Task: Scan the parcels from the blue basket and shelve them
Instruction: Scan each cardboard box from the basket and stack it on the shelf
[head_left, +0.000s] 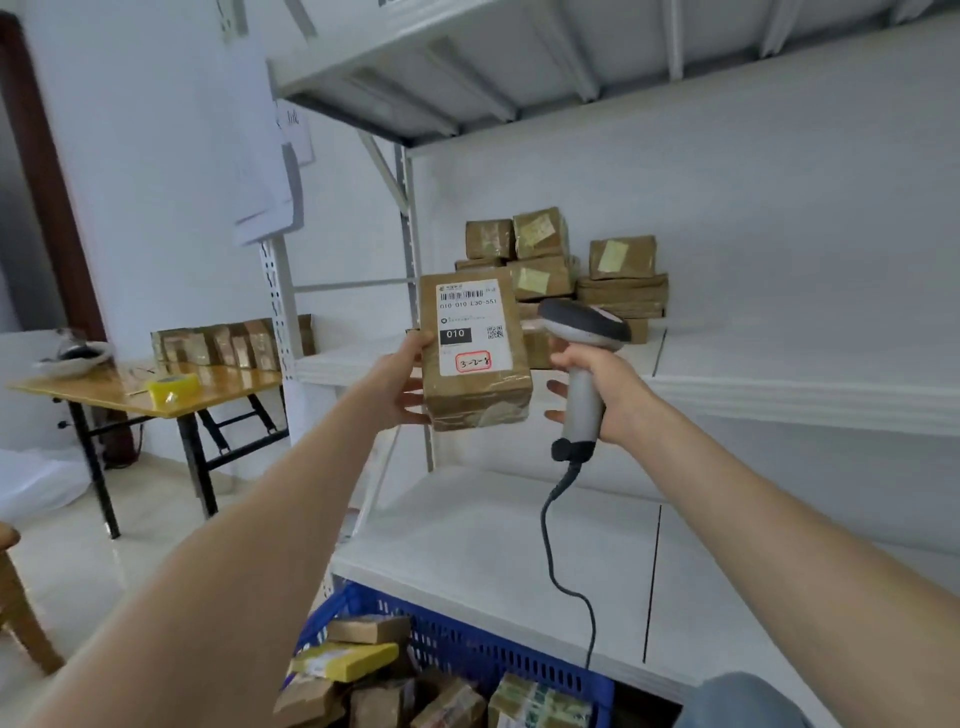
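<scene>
My left hand grips a brown cardboard parcel by its left edge and holds it upright at chest height, its white shipping label facing me. Right beside it, my right hand is wrapped round the handle of a grey barcode scanner, whose dark head sits just right of the parcel's label. The scanner's cable hangs down toward the blue basket at the bottom, which holds several more parcels. Behind the held parcel, several parcels are stacked on the white shelf.
The white metal shelving has a lower board and an upper board overhead. At left stands a wooden folding table with a yellow tape roll, a row of parcels and a bowl. A wooden stool edge shows at far left.
</scene>
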